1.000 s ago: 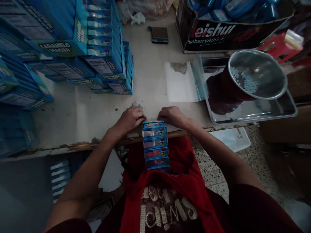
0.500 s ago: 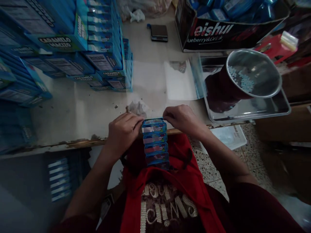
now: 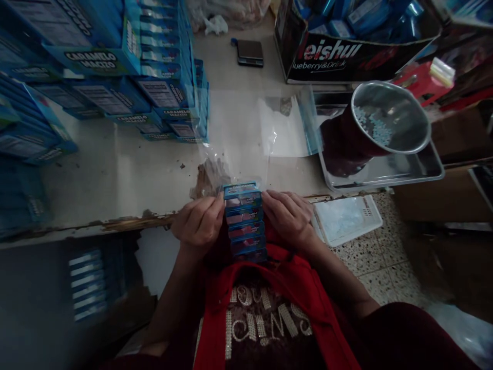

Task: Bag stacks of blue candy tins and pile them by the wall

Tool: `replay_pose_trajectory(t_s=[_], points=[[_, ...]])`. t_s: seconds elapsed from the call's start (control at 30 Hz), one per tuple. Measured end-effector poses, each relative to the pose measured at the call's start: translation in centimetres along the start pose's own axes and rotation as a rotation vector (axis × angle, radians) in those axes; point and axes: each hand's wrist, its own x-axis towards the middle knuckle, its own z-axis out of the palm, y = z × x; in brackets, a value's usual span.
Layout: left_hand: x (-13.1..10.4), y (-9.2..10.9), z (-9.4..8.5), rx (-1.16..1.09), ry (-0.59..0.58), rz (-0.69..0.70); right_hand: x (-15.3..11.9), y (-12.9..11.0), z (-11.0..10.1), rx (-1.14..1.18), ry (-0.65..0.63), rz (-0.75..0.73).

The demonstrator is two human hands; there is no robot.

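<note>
A blue display box of candy packs (image 3: 244, 217) stands against the red apron at the table's front edge, between my two hands. Clear plastic film (image 3: 239, 139), seemingly a bag, stretches from the box's far end over the table. My left hand (image 3: 198, 221) is closed at the box's left upper corner, pinching the film's edge there. At the right upper corner my right hand (image 3: 287, 216) is closed in the same way, fingers curled against the film. The fingertips are partly hidden by the box and glare.
Stacked blue candy boxes (image 3: 92, 61) fill the left side. A small black scale (image 3: 249, 53) lies at the back, beside a black carton (image 3: 319, 56) of blue packs. On the right, a metal bowl (image 3: 408, 118) with pale blue bits sits above a tray (image 3: 385, 177).
Clear film now shows spread above the table beyond the box. Both hands have come down along the box's sides, toward my body, with fingers more curled.
</note>
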Motion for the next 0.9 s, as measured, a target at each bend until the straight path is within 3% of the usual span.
replay_pose_trajectory(t_s=[0.13, 0.27, 0.33, 0.43, 0.5, 0.57, 0.73, 0.8, 0.9], points=[[-2.5, -0.4, -0.7, 0.025, -0.097, 0.028, -1.9, 0.7, 1.2, 0.058, -0.018, 0.042], [-5.1, -0.4, -0.2, -0.057, -0.03, 0.079, -2.3, 0.1, 3.9, 0.178, 0.166, 0.178], [-5.7, -0.4, 0.8, -0.09, -0.017, -0.024, -2.0, -0.3, 4.9, 0.265, 0.224, 0.287], [-5.8, -0.3, 2.7, -0.089, -0.117, -0.358, -1.5, -0.5, 5.2, 0.379, 0.206, 0.365], [-5.6, -0.2, 3.8, -0.091, -0.134, -0.515, -1.6, -0.4, 4.9, 0.435, 0.189, 0.358], [-5.5, 0.2, 4.3, -0.129, -0.103, -0.577, -2.0, -0.2, 4.7, 0.454, 0.175, 0.331], [-6.3, 2.0, 3.5, -0.248, -0.115, -0.729, -4.1, 0.3, 5.1, 0.317, 0.11, 0.182], [-6.6, 2.6, 2.8, -0.267, -0.13, -0.724, -4.9, 0.4, 5.0, 0.292, 0.135, 0.142], [-7.1, 3.3, 1.5, -0.301, -0.128, -0.59, -6.0, 0.3, 4.1, 0.345, 0.169, 0.087]])
